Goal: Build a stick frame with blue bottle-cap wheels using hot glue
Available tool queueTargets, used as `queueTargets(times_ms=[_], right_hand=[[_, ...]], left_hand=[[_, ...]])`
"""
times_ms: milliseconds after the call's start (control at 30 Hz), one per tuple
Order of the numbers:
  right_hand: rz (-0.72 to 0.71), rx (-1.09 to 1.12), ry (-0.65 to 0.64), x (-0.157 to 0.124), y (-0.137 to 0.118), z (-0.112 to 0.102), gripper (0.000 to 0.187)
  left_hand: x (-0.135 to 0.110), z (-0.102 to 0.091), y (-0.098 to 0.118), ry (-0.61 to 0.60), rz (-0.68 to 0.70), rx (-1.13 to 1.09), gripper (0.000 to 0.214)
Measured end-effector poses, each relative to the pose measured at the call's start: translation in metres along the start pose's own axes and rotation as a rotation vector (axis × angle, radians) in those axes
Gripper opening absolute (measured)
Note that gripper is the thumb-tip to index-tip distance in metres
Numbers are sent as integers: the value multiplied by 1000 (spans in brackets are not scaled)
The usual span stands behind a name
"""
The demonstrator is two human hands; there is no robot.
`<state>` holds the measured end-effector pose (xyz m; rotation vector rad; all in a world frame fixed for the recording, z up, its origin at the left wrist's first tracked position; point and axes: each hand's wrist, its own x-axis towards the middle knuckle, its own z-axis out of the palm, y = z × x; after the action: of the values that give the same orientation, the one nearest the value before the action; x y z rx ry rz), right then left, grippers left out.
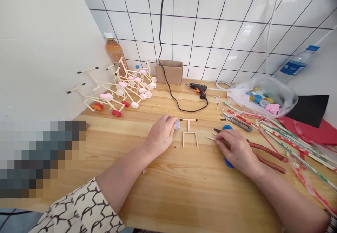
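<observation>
My left hand (pixel 162 134) is closed, its thumb and fingertips pinching a light blue bottle cap (pixel 177 124). Just right of it, a small frame of wooden sticks (pixel 189 132) lies flat, with a black-tipped crossbar at its top. My right hand (pixel 236 150) rests low on the table, fingers pinched together at a short, thin wooden stick (pixel 210 138). Under and behind that hand lie pliers with red-brown handles (pixel 271 152); their dark jaws poke out beyond the fingers. A blue cap (pixel 227 127) shows above the right hand, and another blue piece is partly hidden below it.
Several stick models with cap wheels (pixel 121 89) stand at the back left. A glue gun (pixel 199 89), cardboard box (pixel 169 72), snips (pixel 238 122) and a bag of caps (pixel 263 97) sit toward the back. Wrapped sticks (pixel 295 140) cover the right side.
</observation>
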<state>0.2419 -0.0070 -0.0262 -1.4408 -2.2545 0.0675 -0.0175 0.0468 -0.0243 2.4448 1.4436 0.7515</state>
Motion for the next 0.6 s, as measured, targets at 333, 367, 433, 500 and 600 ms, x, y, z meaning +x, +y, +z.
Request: queueTargets(times_ms=[333,367,433,500,600], right_hand=[[152,-127,176,7,26,-33,10],[249,-202,164,7,32,-40,11],[430,-323,119,7,44,-54,13],[514,-374,101,5,59,-66,15],[695,-494,79,-3,87,-78,24]], left_hand=[[-2,4,2,117,88,40,24],[-3,4,3,134,103,31,25],[-6,4,8,171,145,-4,25],[-9,3,13,199,200,-51,27],[-13,2,19,204,291,-110,26]])
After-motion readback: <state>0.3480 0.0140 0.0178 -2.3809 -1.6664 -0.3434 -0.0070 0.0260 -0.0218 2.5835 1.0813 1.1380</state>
